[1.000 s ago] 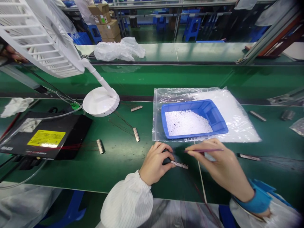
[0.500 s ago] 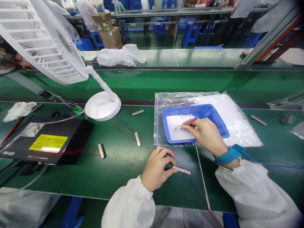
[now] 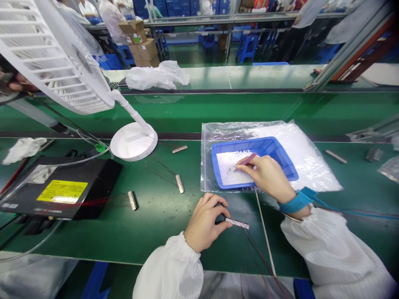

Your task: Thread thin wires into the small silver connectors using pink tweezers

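My left hand (image 3: 205,222) pinches one end of a small pale rectangular strip (image 3: 237,223) that lies low over the green bench, with thin dark wires trailing from it toward me. Closed around purple tweezers (image 3: 249,158), my right hand (image 3: 268,173) is over a blue tray (image 3: 285,160). The tweezer tips reach into tiny white pieces (image 3: 230,166) heaped in the tray; whether they grip one is too small to tell. Under the tray lies a clear zip bag (image 3: 314,166) filled with white material. A blue wrist strap (image 3: 297,201) circles my right wrist.
A white fan (image 3: 134,141) stands at the back left, beside a black box (image 3: 62,187) with a yellow label. Similar wired strips (image 3: 180,183) lie left of my hands. Another strip (image 3: 336,156) is on the right. Crumpled plastic (image 3: 157,75) rests on the ledge behind.
The view has shifted slightly. Both hands keep nearly the same places: the left at the strip, the right with the tweezers in the white pieces.
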{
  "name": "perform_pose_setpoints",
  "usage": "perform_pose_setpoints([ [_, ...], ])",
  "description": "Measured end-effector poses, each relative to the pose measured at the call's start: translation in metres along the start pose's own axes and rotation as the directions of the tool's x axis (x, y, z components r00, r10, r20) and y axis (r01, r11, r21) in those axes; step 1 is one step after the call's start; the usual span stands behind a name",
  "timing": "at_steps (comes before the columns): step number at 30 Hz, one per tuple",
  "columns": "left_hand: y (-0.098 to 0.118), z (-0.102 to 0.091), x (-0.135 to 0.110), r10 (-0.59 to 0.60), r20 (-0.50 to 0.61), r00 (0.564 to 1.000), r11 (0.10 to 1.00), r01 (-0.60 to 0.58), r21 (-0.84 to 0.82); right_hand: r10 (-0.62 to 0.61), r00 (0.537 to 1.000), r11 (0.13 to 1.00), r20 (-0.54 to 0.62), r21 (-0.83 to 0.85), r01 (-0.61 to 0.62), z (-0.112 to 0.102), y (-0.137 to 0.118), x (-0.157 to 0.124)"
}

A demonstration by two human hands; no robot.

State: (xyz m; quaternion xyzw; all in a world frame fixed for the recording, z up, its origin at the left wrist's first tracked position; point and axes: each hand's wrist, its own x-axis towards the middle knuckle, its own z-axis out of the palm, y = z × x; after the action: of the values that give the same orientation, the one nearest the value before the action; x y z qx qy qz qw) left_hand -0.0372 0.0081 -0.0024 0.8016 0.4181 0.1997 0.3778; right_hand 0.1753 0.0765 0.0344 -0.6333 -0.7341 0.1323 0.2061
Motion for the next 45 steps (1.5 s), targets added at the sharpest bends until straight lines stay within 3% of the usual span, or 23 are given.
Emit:
perform_pose_setpoints([
  [9,-0.0002,0.0002,0.0001,0.010,-0.011,1.000,1.000,-0.010,0.012,-0.015,0.998,1.000,-0.058,0.010,0.016,-0.0048,-0.0008,-0.0026],
  [16,0.0005,-0.0003,0.0002,0.000,-0.010,1.000,1.000,0.000,0.000,-0.003,1.000,1.000,0.009,0.004,0.003,-0.0028,0.0017,-0.0011],
  [45,-0.0017,0.0016,0.0003,0.014,-0.017,1.000,1.000,-0.014,-0.014,-0.004,1.000,1.000,0.030,0.003,0.004,-0.0005,0.0042,0.0016],
])
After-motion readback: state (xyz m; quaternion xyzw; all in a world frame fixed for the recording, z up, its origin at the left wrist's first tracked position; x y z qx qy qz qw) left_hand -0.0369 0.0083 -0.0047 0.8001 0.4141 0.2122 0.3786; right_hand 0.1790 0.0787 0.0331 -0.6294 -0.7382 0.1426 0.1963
